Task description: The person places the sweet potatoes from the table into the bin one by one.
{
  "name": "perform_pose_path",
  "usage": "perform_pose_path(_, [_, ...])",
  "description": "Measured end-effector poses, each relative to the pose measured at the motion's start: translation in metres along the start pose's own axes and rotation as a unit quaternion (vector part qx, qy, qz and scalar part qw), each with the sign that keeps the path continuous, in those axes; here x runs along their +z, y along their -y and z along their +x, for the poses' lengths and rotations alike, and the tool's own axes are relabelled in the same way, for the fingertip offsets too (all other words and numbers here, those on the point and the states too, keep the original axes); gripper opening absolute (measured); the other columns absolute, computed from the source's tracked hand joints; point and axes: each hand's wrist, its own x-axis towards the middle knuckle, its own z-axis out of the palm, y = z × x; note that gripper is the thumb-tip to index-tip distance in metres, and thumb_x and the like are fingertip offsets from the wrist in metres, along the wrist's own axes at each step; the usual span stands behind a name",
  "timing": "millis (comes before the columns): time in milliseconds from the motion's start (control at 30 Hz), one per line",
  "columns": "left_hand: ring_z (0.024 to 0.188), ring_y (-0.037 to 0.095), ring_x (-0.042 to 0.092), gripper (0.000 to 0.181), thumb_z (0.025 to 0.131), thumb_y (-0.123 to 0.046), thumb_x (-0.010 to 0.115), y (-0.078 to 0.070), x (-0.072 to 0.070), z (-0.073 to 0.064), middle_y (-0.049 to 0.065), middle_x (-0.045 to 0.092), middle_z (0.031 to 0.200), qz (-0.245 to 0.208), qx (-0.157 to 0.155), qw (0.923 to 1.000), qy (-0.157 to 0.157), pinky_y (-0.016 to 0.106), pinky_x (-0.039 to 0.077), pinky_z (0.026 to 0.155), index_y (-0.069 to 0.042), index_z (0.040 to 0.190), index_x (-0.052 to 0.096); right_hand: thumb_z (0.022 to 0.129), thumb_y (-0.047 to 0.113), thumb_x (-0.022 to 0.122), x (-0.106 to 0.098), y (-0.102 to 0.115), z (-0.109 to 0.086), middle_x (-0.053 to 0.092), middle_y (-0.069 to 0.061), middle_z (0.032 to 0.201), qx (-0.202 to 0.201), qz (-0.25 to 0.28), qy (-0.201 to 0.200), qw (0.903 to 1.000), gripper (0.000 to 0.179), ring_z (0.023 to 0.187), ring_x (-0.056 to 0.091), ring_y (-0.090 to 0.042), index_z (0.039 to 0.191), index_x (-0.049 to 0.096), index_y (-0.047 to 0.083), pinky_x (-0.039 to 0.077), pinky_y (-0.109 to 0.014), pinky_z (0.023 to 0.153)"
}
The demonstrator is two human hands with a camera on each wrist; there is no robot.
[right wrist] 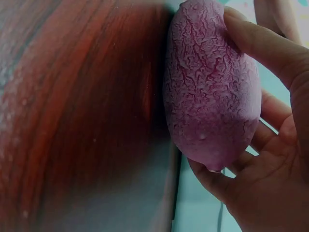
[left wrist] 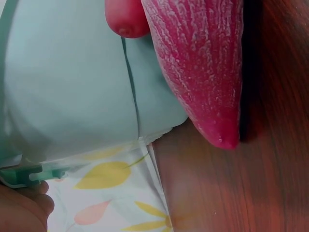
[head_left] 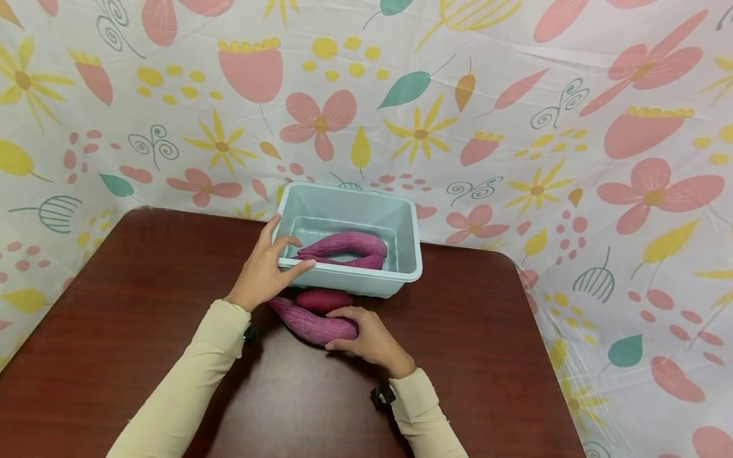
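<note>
A long, curved purple sweet potato [head_left: 312, 326] with wrinkled skin lies on the table in front of a pale blue plastic bin [head_left: 343, 276]. My right hand [head_left: 369, 340] grips its blunt right end, thumb on the near side and fingers reaching round the far side. In the right wrist view the wrinkled end of the sweet potato [right wrist: 212, 92] fills the middle. My left hand [head_left: 260, 270] holds the bin's front left corner by the rim. Between bin and sweet potato sits a smooth dark red oblong vegetable [head_left: 323, 299], partly hidden.
Inside the bin lie purple curved vegetables [head_left: 349, 243], against its near side. The dark brown table [head_left: 469, 356] stretches out on both sides. A flower-printed cloth [head_left: 420, 133] hangs close behind the bin.
</note>
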Motion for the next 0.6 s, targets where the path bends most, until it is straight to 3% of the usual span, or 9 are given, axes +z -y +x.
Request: perform_pose_path(600, [0.150,0.041,0.031,0.044,0.090,-0.061,0.066,-0.0005,-0.0003,-0.0006,0.004,0.007,0.171,-0.001,-0.004,1.0000,0.003,0.057,0.052,0.090,-0.026,0.115,0.061,0.082,0.027,0.085,0.0031,0.0009,-0.0053,0.073,0.001,0.118,-0.013,-0.007,-0.013,0.9998,0.044,0.113,0.065,-0.013,0.121,0.070,0.016,0.052,-0.031,0.099])
